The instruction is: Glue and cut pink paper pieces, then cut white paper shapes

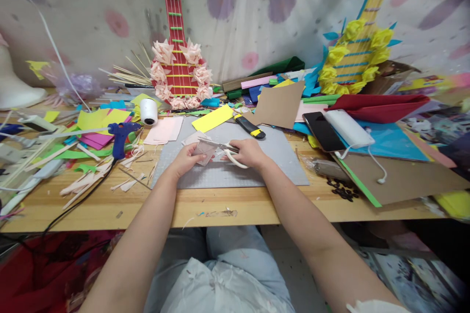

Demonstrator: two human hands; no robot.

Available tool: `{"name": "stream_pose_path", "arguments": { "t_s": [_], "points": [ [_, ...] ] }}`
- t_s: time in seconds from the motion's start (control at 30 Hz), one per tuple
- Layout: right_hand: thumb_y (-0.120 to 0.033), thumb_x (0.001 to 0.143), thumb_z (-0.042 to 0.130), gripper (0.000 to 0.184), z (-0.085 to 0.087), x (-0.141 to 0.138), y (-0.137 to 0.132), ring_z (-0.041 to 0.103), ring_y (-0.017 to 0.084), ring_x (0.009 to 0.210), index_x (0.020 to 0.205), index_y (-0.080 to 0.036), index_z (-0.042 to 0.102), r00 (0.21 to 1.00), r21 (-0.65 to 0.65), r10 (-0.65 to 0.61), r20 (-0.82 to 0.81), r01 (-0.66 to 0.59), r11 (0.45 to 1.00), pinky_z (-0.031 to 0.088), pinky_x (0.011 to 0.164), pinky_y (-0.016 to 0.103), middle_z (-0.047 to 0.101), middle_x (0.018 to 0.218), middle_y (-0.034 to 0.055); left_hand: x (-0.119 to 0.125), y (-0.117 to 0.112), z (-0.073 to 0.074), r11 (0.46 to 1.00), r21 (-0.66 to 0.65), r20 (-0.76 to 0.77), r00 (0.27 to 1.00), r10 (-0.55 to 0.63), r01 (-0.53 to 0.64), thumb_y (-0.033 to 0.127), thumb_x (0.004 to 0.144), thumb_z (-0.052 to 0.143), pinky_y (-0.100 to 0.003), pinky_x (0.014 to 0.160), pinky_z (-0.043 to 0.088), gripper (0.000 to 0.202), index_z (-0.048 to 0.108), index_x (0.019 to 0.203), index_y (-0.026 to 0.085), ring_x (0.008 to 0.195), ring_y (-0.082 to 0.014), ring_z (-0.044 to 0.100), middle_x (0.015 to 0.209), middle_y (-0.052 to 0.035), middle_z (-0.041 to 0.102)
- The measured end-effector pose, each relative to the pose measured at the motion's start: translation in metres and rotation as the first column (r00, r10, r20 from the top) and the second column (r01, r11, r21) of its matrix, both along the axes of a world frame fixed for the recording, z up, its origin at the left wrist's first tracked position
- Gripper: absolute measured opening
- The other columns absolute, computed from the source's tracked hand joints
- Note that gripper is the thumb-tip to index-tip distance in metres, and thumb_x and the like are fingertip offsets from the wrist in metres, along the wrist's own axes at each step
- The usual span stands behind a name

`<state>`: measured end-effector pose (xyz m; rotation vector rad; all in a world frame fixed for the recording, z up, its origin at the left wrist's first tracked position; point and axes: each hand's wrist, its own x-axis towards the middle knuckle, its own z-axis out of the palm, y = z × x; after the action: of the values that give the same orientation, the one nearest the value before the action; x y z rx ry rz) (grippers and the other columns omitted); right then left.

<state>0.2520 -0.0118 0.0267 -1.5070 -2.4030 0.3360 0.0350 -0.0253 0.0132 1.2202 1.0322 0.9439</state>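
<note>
Wooden table [257,205] beneath a grey mat [223,176], pale strips [86,183] and small dark pieces [342,190]

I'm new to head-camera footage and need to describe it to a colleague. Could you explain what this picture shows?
There is no machine here: a camera worn on a person's head looks forward and down at their own bare hands. The left hand holds a small piece of pale paper. The right hand holds scissors, with the blades at that paper. Beneath lies a grey mat on a wooden table. A black-and-yellow cutter rests on the mat, a blue glue gun lies to the left, and a phone to the right. Behind stand two guitar-shaped crafts decorated with flowers.
</note>
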Motion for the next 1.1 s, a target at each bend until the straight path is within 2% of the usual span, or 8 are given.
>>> {"name": "stream_pose_path", "arguments": {
  "t_s": [0.33, 0.5, 0.7, 0.93, 1.1],
  "points": [
    [-0.067, 0.070, 0.050, 0.049, -0.0042, 0.0027, 0.0044, 0.046, 0.012, 0.055, 0.068, -0.020, 0.061, 1.000, 0.058, -0.008, 0.011, 0.008, 0.998, 0.018, 0.053, 0.025, 0.061, 0.061, 0.0029, -0.0020, 0.0024, -0.0036, 1.000, 0.020, -0.039, 0.999, -0.014, 0.015, 0.028, 0.051, 0.074, -0.032, 0.068, 0.047, 0.042, 0.059, 0.085, 0.011, 0.069, -0.0206, 0.064, 0.077, -0.0048, 0.069],
    [-0.065, 0.071, 0.050, 0.047, -0.0075, 0.0042, 0.0072, 0.046, 0.012, 0.056, 0.071, -0.019, 0.062, 0.999, 0.010, -0.020, -0.046, 0.020, 1.000, 0.020, 0.053, 0.024, 0.061, 0.063, 0.0020, -0.0025, 0.0019, -0.0026, 1.000, 0.000, 0.011, 1.000, -0.019, 0.019, 0.030, 0.050, 0.075, -0.031, 0.068, 0.047, 0.045, 0.059, 0.087, 0.011, 0.068, -0.0199, 0.064, 0.077, -0.0043, 0.069],
    [-0.064, 0.071, 0.050, 0.046, -0.0064, 0.0067, 0.0056, 0.045, 0.012, 0.058, 0.077, -0.019, 0.061, 0.992, -0.044, -0.083, -0.093, 0.079, 0.996, 0.022, 0.053, 0.023, 0.060, 0.067, 0.0013, -0.0042, 0.0026, -0.0039, 0.998, 0.060, -0.002, 1.000, -0.027, 0.027, 0.032, 0.052, 0.074, -0.030, 0.068, 0.046, 0.041, 0.062, 0.086, 0.011, 0.068, -0.0190, 0.062, 0.076, -0.0046, 0.069],
    [-0.063, 0.071, 0.052, 0.045, -0.0051, 0.0021, 0.0016, 0.046, 0.012, 0.061, 0.078, -0.019, 0.057, 0.996, 0.041, 0.076, -0.046, -0.074, 0.996, 0.022, 0.055, 0.024, 0.061, 0.072, 0.0020, -0.0050, 0.0049, -0.0064, 0.992, 0.125, -0.075, 0.997, 0.027, -0.018, 0.028, 0.052, 0.072, -0.030, 0.072, 0.045, 0.033, 0.066, 0.079, 0.012, 0.074, -0.0189, 0.061, 0.079, -0.0042, 0.069],
    [-0.063, 0.072, 0.052, 0.044, -0.0039, 0.0019, -0.0006, 0.047, 0.013, 0.063, 0.076, -0.019, 0.056, 0.990, 0.131, 0.136, -0.025, -0.132, 0.983, 0.021, 0.056, 0.024, 0.061, 0.072, 0.0027, -0.0058, 0.0029, -0.0042, 0.991, 0.136, -0.110, 0.994, 0.007, 0.008, 0.027, 0.055, 0.071, -0.030, 0.074, 0.044, 0.028, 0.067, 0.079, 0.012, 0.075, -0.0189, 0.062, 0.079, -0.0046, 0.070]
  ]
}}
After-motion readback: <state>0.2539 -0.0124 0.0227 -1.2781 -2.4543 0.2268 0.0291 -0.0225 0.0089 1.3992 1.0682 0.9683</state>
